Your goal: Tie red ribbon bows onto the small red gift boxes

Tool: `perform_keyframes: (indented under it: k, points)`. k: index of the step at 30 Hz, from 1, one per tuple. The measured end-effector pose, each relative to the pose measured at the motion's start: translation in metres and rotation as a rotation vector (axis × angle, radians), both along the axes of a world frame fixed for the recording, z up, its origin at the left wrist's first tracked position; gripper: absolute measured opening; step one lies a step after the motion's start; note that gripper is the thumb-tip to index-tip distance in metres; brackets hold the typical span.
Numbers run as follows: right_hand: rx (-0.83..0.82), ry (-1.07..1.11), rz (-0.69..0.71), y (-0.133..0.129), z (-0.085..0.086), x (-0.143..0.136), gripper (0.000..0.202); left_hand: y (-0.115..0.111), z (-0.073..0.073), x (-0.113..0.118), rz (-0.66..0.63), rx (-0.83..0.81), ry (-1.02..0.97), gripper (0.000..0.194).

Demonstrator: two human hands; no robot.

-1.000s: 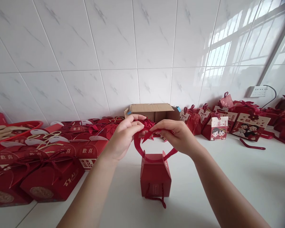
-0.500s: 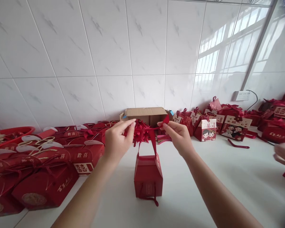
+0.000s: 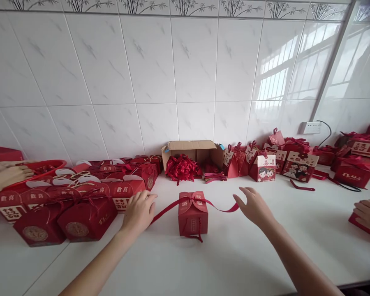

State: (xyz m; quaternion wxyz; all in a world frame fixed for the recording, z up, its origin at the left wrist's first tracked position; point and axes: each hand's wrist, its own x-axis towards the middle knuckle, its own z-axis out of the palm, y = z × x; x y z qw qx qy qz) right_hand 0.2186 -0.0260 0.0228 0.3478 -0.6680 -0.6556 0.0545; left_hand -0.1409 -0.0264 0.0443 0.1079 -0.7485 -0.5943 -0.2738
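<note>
A small red gift box (image 3: 193,220) stands upright on the table in front of me, its scalloped top flaps folded together. A red ribbon (image 3: 214,206) crosses at the top of the box, and its two tails spread left and right. My left hand (image 3: 139,210) is beside the left tail, fingers stretched out and slightly bent; the tail's end is partly hidden by it. To the right, my right hand (image 3: 256,206) has thumb and fingers apart, the other tail's tip near its thumb. A dark red cord hangs on the box's front.
Rows of red gift boxes (image 3: 88,220) fill the left side. At the wall, a cardboard carton (image 3: 191,145) holds red ribbon bows (image 3: 182,167). Printed boxes (image 3: 267,168) stand back right. Other people's hands are at a red basin (image 3: 60,163) and a red piece (image 3: 357,222).
Both hands have come down and spread apart, letting go of the ribbon. The ribbon, earlier pulled up above the box, now lies across its top. The view has shifted.
</note>
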Motion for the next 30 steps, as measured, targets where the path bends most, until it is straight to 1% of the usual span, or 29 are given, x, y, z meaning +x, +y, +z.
perform_keyframes:
  k: [1,3,4,6,8,9,10,13,15,18,20,22,24,25,27,30]
  points:
    - [0.057,0.044,0.045,0.001,0.004,-0.010,0.039,0.001,0.002,0.010,-0.042,0.000,-0.148,0.020]
    - [0.092,0.153,0.189,0.003,0.013,-0.033,0.042,0.003,0.005,0.032,-0.148,-0.100,-0.495,0.017]
    - [0.079,0.175,0.256,0.003,0.017,-0.044,0.042,0.004,0.006,0.042,-0.179,-0.154,-0.580,0.019]
    - [0.033,0.205,0.395,0.002,0.022,-0.064,0.046,0.006,0.007,0.058,-0.219,-0.237,-0.665,0.021]
    - [-0.007,0.207,0.520,0.000,0.024,-0.078,0.054,0.006,0.005,0.070,-0.243,-0.283,-0.688,0.022]
    - [-0.015,0.200,0.562,-0.002,0.025,-0.083,0.053,0.005,0.004,0.073,-0.250,-0.300,-0.701,0.021]
    - [-0.013,0.185,0.579,-0.003,0.025,-0.087,0.048,0.004,0.003,0.076,-0.254,-0.313,-0.712,0.021]
    - [0.029,0.148,0.533,-0.007,0.024,-0.093,0.026,0.000,0.002,0.080,-0.248,-0.336,-0.743,0.022]
    - [0.041,0.150,0.505,-0.008,0.023,-0.095,0.022,-0.001,0.001,0.081,-0.238,-0.346,-0.761,0.023]
    - [0.018,0.181,0.526,-0.009,0.019,-0.095,0.026,0.001,-0.001,0.081,-0.192,-0.387,-0.804,0.033]
    - [-0.044,0.257,0.514,-0.007,0.016,-0.093,0.030,0.003,-0.001,0.079,-0.152,-0.450,-0.832,0.041]
    - [-0.130,0.346,0.432,-0.002,0.013,-0.089,0.035,0.004,0.001,0.076,-0.135,-0.537,-0.844,0.043]
    - [-0.220,0.402,0.346,0.003,0.011,-0.084,0.043,0.003,0.004,0.074,-0.164,-0.632,-0.842,0.041]
    - [-0.267,0.414,0.337,0.006,0.010,-0.081,0.047,0.002,0.005,0.073,-0.190,-0.674,-0.842,0.041]
    - [-0.372,0.423,0.383,0.010,0.010,-0.075,0.051,0.000,0.007,0.072,-0.247,-0.726,-0.850,0.043]
    - [-0.480,0.493,0.500,0.014,0.012,-0.067,0.055,0.001,0.006,0.068,-0.272,-0.717,-0.879,0.044]
